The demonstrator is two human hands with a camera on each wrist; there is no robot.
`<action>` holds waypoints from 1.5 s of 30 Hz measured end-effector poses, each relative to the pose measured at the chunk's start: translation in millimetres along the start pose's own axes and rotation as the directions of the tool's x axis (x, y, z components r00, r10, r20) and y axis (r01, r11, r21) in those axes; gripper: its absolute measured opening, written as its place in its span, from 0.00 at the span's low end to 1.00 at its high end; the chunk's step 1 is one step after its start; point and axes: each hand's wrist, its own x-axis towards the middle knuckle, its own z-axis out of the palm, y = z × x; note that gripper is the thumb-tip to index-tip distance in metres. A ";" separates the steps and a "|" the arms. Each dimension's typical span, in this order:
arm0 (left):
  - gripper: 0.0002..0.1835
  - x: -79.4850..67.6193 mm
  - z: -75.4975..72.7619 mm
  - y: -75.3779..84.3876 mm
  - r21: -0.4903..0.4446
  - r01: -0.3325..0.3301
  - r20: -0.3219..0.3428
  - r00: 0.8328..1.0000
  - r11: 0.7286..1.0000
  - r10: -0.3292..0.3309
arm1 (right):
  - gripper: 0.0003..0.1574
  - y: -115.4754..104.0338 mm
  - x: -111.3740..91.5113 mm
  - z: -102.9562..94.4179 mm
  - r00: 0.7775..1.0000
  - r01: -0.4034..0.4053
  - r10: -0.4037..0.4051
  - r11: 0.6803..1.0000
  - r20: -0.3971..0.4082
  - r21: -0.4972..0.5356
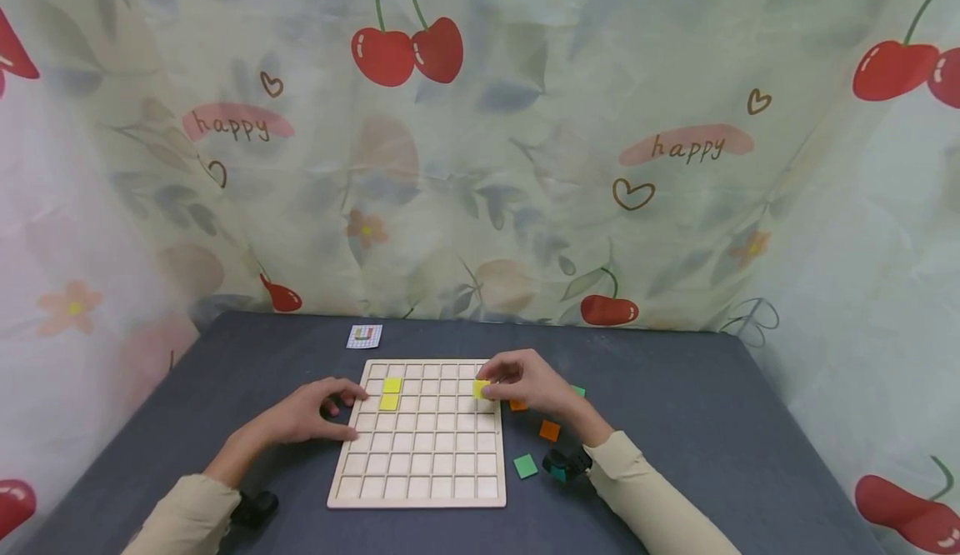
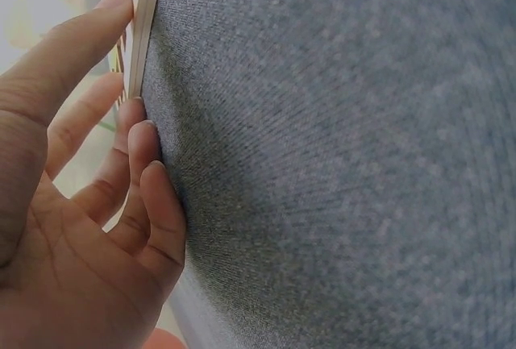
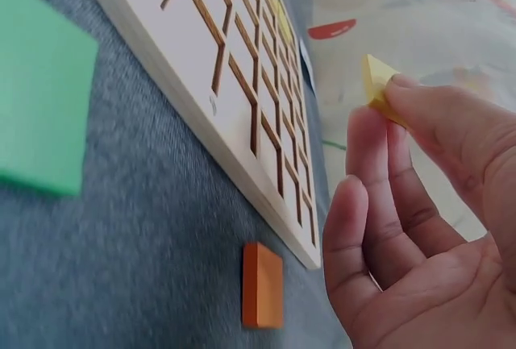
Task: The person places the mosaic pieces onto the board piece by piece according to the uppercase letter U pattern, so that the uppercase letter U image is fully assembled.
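Head view shows a person's right hand (image 1: 534, 384) pinching a yellow tile (image 1: 480, 389) between thumb and fingers, above the far right part of a pale wooden board (image 1: 416, 503) divided into square compartments. Right wrist view shows the tile tilted at the fingertips, the other fingers bent below it.

The left hand (image 1: 307, 412) lies at the board's left edge, thumb and fingers apart and gently bent — the thumb tip is at the rim, and nothing is held. Left wrist view shows the fingertips beside the board's side wall, low over the dark tabletop (image 1: 637, 397).

Two more yellow tiles, a far one (image 1: 392, 385) and a near one (image 1: 388, 402), sit one behind the other in the board's second column from the left. To the right of the board are loose tiles: an orange one (image 1: 518, 406) just beside its edge, another orange one (image 1: 550, 431) farther out, a green one (image 1: 526, 466) nearer the person, and a green one partly hidden by the right hand.

A small printed card (image 1: 363, 337) lies beyond the board's far left corner. Behind everything hangs a curtain (image 1: 465, 163) printed with cherries, hearts and the word "happy".
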 end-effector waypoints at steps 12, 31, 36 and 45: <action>0.30 -0.9 0.4 3.2 -0.003 0.019 -0.004 1.000 1.000 -0.019 | 0.12 3.8 15.8 18.4 1.000 -0.001 0.000 0.997 0.020 0.081; 0.29 -1.2 -0.7 2.8 0.016 -0.003 -0.010 1.000 1.000 0.004 | 0.13 8.2 42.7 52.2 0.996 0.001 -0.009 0.996 0.089 0.095; 0.29 -1.2 -1.7 3.5 0.018 0.000 -0.009 1.000 1.000 0.000 | 0.12 7.6 49.0 62.0 0.995 -0.011 0.000 0.994 0.099 0.106; 0.29 -0.7 -0.9 3.6 0.017 0.010 -0.007 1.000 1.000 -0.010 | 0.11 1.5 56.1 77.2 0.994 -0.042 0.024 0.986 0.111 0.162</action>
